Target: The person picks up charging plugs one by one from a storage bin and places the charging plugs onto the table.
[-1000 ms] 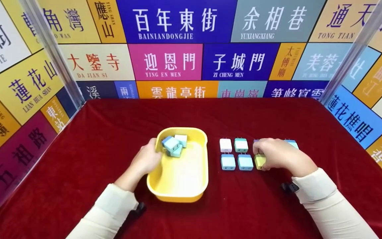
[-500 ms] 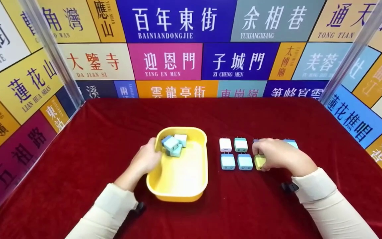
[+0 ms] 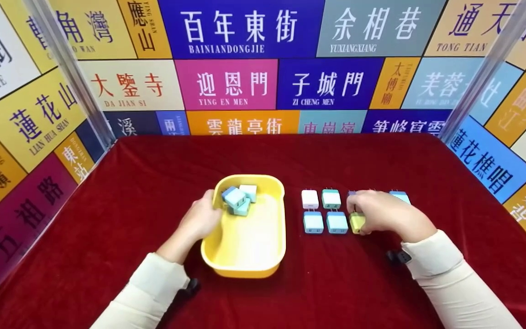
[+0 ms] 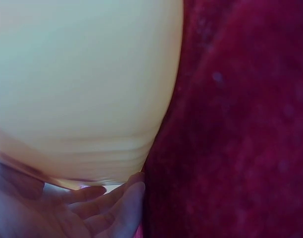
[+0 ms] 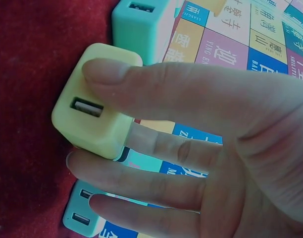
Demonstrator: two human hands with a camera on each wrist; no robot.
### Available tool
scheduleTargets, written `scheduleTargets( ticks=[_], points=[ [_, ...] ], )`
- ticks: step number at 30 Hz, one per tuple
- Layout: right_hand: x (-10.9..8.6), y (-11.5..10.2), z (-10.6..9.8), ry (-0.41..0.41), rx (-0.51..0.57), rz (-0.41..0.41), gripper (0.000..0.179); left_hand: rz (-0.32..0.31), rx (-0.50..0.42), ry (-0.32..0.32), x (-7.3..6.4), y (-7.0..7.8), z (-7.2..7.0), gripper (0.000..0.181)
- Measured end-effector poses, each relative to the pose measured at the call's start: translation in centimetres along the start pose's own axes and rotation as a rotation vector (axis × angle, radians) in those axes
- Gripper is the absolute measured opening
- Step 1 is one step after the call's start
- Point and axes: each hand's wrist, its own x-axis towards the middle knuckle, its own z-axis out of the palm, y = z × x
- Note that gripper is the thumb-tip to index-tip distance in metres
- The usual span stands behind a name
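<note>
My left hand (image 3: 201, 215) grips the left side wall of a yellow plastic bin (image 3: 244, 270). Several light blue and white charger plugs (image 3: 234, 197) lie heaped at the bin's far left corner. To the right of the bin, my right hand (image 3: 384, 214) pinches a yellow USB charger plug (image 3: 357, 223), the thumb (image 5: 109, 74) lying on its face beside the USB slot. This plug is at the front row of plugs on the cloth. In the left wrist view, the bin wall (image 4: 82, 74) fills much of the picture and the fingers (image 4: 97, 206) bend at its edge.
Two rows of plugs include a white plug (image 3: 310, 199), a green-topped plug (image 3: 331, 199) and two light blue plugs (image 3: 313, 223) in front. Another blue plug (image 3: 400, 197) shows behind my right hand. Red cloth (image 3: 153, 173) covers the table; sign-printed panels (image 3: 226, 84) surround it.
</note>
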Motion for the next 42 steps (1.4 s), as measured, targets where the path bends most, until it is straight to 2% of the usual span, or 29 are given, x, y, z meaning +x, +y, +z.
scheduleTargets(
  ticks=[11, 34, 42],
  points=[
    [0.0, -0.1, 0.0, -0.009, 0.007, 0.028, 0.038, 0.008, -0.011, -0.001, -0.1, 0.0, 0.0, 0.055],
    [0.0, -0.2, 0.0, 0.001, -0.016, 0.027, 0.041, 0.013, 0.004, 0.003, 0.0, -0.1, 0.0, 0.055],
    [-0.7, -0.4, -1.2, 0.012, -0.011, 0.018, 0.035, 0.003, 0.006, -0.006, -0.1, 0.0, -0.1, 0.056]
  ],
)
